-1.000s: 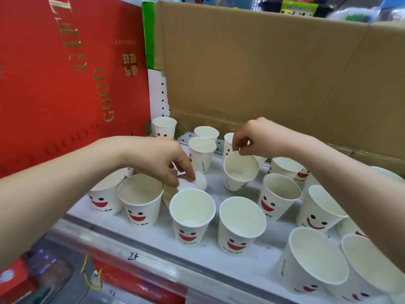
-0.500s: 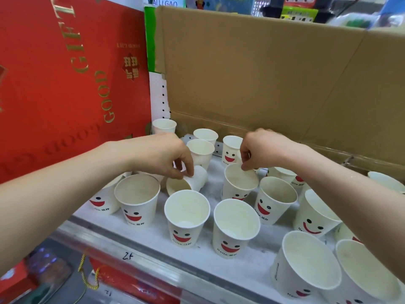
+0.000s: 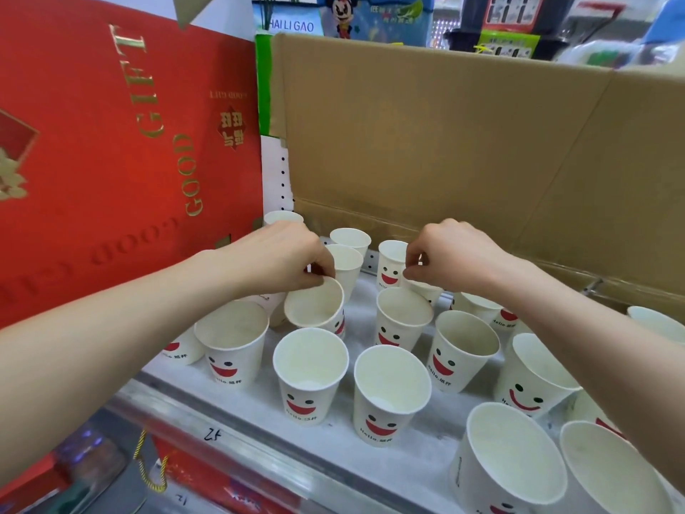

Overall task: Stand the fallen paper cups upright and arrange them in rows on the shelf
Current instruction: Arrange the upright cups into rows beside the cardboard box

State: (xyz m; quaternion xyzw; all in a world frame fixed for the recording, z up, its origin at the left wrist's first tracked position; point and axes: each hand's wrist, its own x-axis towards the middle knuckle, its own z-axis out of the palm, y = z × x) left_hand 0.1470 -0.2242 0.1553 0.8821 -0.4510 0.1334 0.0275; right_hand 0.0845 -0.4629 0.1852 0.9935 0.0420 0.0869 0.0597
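A brown cardboard box (image 3: pixel 444 142) and a red gift box (image 3: pixel 111 142) are seen behind the white shelf (image 3: pixel 407 473), on which smiley-faced paper cups (image 3: pixel 389 395) are stood upright in loose rows. One tilted cup (image 3: pixel 315 307) is pinched at its far rim by the left hand (image 3: pixel 281 254). The right hand (image 3: pixel 448 254) is held curled over a half-hidden cup (image 3: pixel 426 291); whether that cup is gripped cannot be told.

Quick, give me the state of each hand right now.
Left hand: pinches the rim of a tilted cup.
Right hand: fingers curled over a half-hidden cup; whether it grips cannot be told.
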